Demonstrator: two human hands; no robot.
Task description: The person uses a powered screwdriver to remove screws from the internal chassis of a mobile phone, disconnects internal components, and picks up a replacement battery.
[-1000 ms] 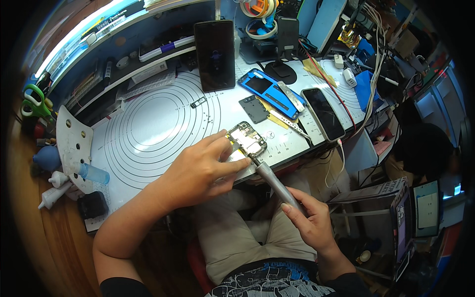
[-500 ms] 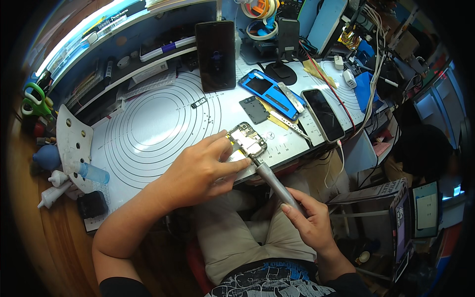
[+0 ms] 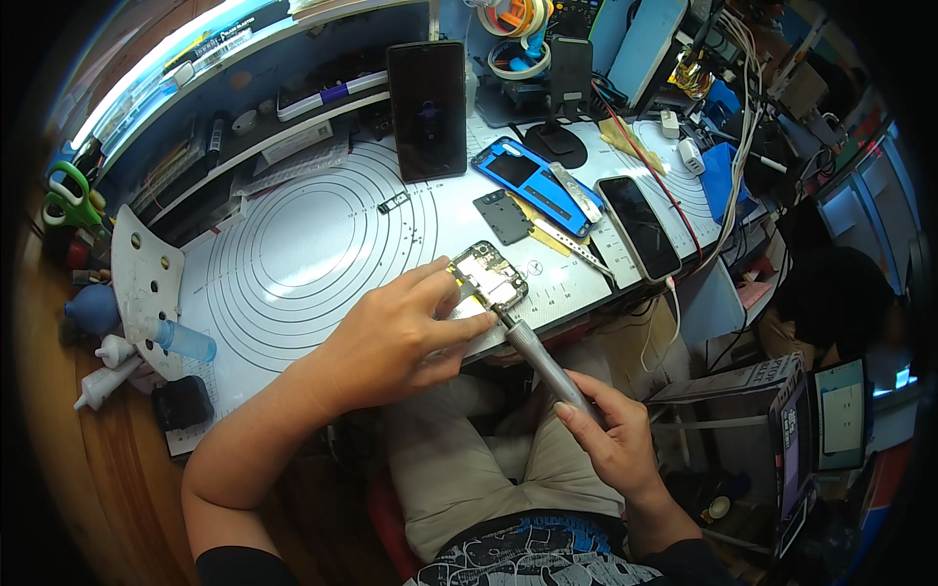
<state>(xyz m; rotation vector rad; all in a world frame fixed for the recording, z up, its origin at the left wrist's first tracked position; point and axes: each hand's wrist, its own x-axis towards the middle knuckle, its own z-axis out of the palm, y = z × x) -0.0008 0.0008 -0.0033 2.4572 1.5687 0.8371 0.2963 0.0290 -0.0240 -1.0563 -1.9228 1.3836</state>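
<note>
My left hand [image 3: 399, 332] grips an opened phone [image 3: 494, 277] by its near left side, over the front edge of the workbench. The phone's bare circuit board and silvery shields face up. In my right hand [image 3: 614, 437] is a grey cylindrical screwdriver [image 3: 549, 363], slanting up and left. Its dark tip reaches the phone's lower edge beside my left fingertips; whether it sits in a screw is too small to tell. Behind the phone lie a dark grey inner cover [image 3: 500, 217] and metal tweezers [image 3: 575, 244]. Several tiny screws [image 3: 413, 237] dot the mat, near a small tray-like part [image 3: 394, 202].
A blue phone back [image 3: 518, 164] with a metal strip on it lies beyond, beside a black phone [image 3: 640, 227]. A large dark phone [image 3: 427, 112] stands upright at the back. Bottles [image 3: 186, 340] and green scissors [image 3: 73, 195] are left; cables [image 3: 747, 146] hang right.
</note>
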